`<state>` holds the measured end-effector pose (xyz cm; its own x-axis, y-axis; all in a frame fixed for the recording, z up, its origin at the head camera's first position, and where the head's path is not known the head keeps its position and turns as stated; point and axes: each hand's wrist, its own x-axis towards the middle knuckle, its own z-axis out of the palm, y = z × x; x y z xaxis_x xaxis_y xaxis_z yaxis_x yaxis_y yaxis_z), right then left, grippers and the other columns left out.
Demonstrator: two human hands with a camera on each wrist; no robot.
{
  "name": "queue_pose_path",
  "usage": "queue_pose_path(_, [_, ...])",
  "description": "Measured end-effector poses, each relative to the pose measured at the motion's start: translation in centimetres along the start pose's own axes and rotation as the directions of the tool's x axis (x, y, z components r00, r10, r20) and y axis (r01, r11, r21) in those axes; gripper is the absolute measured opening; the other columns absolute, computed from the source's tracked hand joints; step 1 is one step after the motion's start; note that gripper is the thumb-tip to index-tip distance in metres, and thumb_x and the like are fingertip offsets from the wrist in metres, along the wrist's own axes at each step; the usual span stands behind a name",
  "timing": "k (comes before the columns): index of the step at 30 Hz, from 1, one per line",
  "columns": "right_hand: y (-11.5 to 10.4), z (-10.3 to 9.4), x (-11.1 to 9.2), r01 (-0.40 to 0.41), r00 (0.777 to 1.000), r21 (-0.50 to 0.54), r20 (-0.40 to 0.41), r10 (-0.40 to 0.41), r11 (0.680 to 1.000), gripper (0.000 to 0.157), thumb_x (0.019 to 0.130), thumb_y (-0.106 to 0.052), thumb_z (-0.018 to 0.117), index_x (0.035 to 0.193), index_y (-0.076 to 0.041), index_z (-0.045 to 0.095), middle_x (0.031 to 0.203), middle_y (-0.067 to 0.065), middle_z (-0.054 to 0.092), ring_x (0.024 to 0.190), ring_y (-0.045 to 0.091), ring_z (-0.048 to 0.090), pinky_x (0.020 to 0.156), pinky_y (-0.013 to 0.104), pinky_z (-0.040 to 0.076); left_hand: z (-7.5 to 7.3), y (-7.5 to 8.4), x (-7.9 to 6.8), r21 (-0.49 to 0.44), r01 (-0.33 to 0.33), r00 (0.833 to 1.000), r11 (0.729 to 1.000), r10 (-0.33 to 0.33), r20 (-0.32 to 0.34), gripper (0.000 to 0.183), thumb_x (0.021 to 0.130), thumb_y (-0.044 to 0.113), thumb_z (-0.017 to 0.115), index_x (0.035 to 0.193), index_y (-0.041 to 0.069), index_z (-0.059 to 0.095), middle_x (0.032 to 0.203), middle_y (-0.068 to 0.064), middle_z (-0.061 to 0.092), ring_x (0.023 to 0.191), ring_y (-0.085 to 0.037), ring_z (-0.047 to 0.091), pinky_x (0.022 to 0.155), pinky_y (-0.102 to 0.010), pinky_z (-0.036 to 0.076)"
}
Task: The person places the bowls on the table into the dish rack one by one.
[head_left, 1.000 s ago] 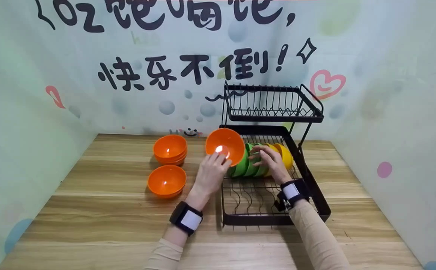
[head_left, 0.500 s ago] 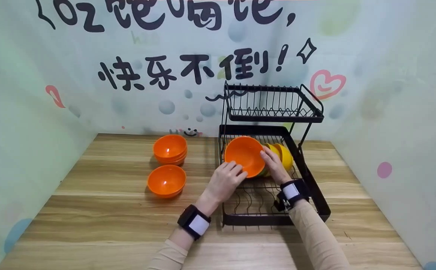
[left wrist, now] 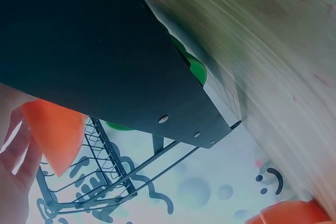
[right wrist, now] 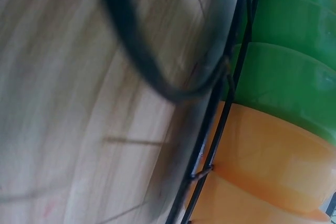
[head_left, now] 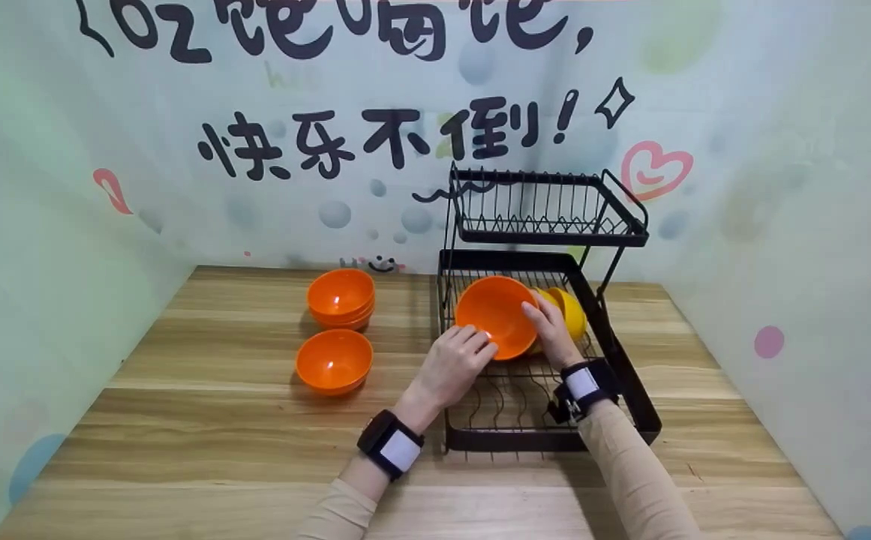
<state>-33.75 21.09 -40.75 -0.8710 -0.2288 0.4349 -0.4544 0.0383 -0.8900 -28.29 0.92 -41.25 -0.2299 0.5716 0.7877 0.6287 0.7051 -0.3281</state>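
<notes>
An orange bowl (head_left: 499,319), tilted with its hollow facing the head camera, is held over the lower tier of a black dish rack (head_left: 540,439). My left hand (head_left: 454,364) pinches its lower left rim. On the right rim my right hand (head_left: 553,330) grips, thumb over the front and fingers partly hidden behind. Yellow bowls (head_left: 572,313) stand on edge just behind the right hand. The held bowl covers the green bowls in the head view; the right wrist view shows green bowls (right wrist: 283,80) in a row beside the yellow ones.
Left of the rack, a stack of orange bowls (head_left: 341,296) stands near the back wall, with a single orange bowl (head_left: 334,362) in front of it. The rack's upper tier (head_left: 551,238) overhangs the back of the lower one. All stand on a wooden table (head_left: 202,420).
My left hand has carried the orange bowl rightward and slightly down, in front of the green bowls. My right hand, earlier spread over the racked bowls, has taken hold of its right rim.
</notes>
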Motion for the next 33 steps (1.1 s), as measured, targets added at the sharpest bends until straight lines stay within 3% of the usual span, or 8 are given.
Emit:
queue_pose_path(7, [-0.1, 0.1, 0.1, 0.022, 0.999, -0.049, -0.029, -0.024, 0.999, 0.037, 0.096, -0.006, 0.04, 0.128, 0.009, 0.049, 0.114, 0.011, 0.06, 0.094, 0.009, 0.061, 0.077, 0.022, 0.053, 0.1, -0.2, -0.1, 0.022, 0.067, 0.997, 0.997, -0.068, 0.022, 0.008, 0.085, 0.011, 0.065, 0.092, 0.014, 0.066, 0.09, 0.001, 0.068, 0.083, -0.015, 0.06, 0.067, -0.023, 0.049])
queue_pose_path(11, [-0.1, -0.1, 0.2, 0.046, 0.998, -0.085, -0.049, -0.05, 0.995, 0.036, 0.095, -0.007, 0.041, 0.125, 0.009, 0.052, 0.114, 0.02, 0.059, 0.093, 0.008, 0.06, 0.077, 0.02, 0.052, 0.0, -0.4, -0.2, 0.035, 0.194, 0.977, 0.98, -0.196, 0.082, 0.016, 0.082, 0.016, 0.07, 0.097, 0.011, 0.065, 0.09, -0.001, 0.068, 0.082, -0.017, 0.059, 0.065, -0.024, 0.05])
queue_pose_path(14, [-0.1, -0.2, 0.2, 0.059, 0.996, -0.116, -0.054, -0.066, 0.992, 0.035, 0.094, -0.009, 0.042, 0.122, 0.008, 0.054, 0.114, 0.024, 0.059, 0.092, 0.007, 0.06, 0.078, 0.019, 0.051, -0.1, -0.6, -0.4, 0.052, 0.333, 0.929, 0.942, -0.337, 0.151, 0.023, 0.08, 0.02, 0.072, 0.098, 0.009, 0.064, 0.09, -0.004, 0.068, 0.08, -0.019, 0.06, 0.061, -0.026, 0.052])
queue_pose_path(19, [0.0, -0.3, 0.4, 0.051, 0.996, -0.172, -0.067, -0.064, 0.984, 0.034, 0.095, -0.011, 0.044, 0.121, 0.006, 0.056, 0.114, 0.025, 0.06, 0.093, 0.007, 0.059, 0.08, 0.018, 0.049, -0.3, -1.0, -0.6, 0.106, 0.526, 0.805, 0.844, -0.534, 0.258, 0.031, 0.082, 0.028, 0.072, 0.099, 0.005, 0.062, 0.088, -0.009, 0.069, 0.082, -0.024, 0.063, 0.058, -0.035, 0.055])
queue_pose_path(22, [0.0, -0.4, 0.5, 0.052, 0.993, -0.205, -0.093, -0.072, 0.977, 0.033, 0.095, -0.014, 0.045, 0.12, 0.005, 0.058, 0.113, 0.023, 0.061, 0.092, 0.006, 0.059, 0.08, 0.017, 0.048, -0.4, -1.3, -0.8, 0.121, 0.592, 0.738, 0.797, -0.597, 0.316, 0.032, 0.084, 0.032, 0.068, 0.099, 0.004, 0.062, 0.089, -0.012, 0.07, 0.084, -0.026, 0.063, 0.059, -0.039, 0.056])
queue_pose_path(25, [-0.2, -0.5, 0.5, 0.063, 0.988, -0.234, -0.12, -0.093, 0.97, 0.033, 0.095, -0.015, 0.046, 0.118, 0.004, 0.059, 0.111, 0.022, 0.062, 0.091, 0.006, 0.059, 0.079, 0.017, 0.048, -0.3, -1.4, -1.1, 0.125, 0.626, 0.687, 0.769, -0.621, 0.377, 0.033, 0.086, 0.034, 0.066, 0.098, 0.003, 0.064, 0.089, -0.015, 0.07, 0.084, -0.028, 0.063, 0.061, -0.043, 0.055])
queue_pose_path(28, [-0.4, -0.4, 0.5, 0.063, 0.985, -0.251, -0.141, -0.101, 0.966, 0.034, 0.094, -0.017, 0.047, 0.117, 0.003, 0.06, 0.111, 0.021, 0.063, 0.091, 0.004, 0.058, 0.079, 0.017, 0.047, -0.2, -1.5, -1.4, 0.12, 0.635, 0.663, 0.763, -0.619, 0.421, 0.033, 0.086, 0.034, 0.065, 0.096, 0.002, 0.066, 0.088, -0.016, 0.071, 0.084, -0.029, 0.063, 0.062, -0.045, 0.055])
queue_pose_path(33, [-0.9, -0.3, 0.7, 0.06, 0.984, -0.298, -0.141, -0.106, 0.953, 0.032, 0.094, -0.016, 0.049, 0.117, 0.001, 0.061, 0.112, 0.021, 0.064, 0.094, 0.006, 0.058, 0.082, 0.017, 0.045, 0.1, -1.5, -1.6, 0.099, 0.618, 0.679, 0.78, -0.593, 0.432, 0.028, 0.087, 0.03, 0.065, 0.091, 0.003, 0.066, 0.087, -0.014, 0.07, 0.082, -0.029, 0.063, 0.061, -0.044, 0.055])
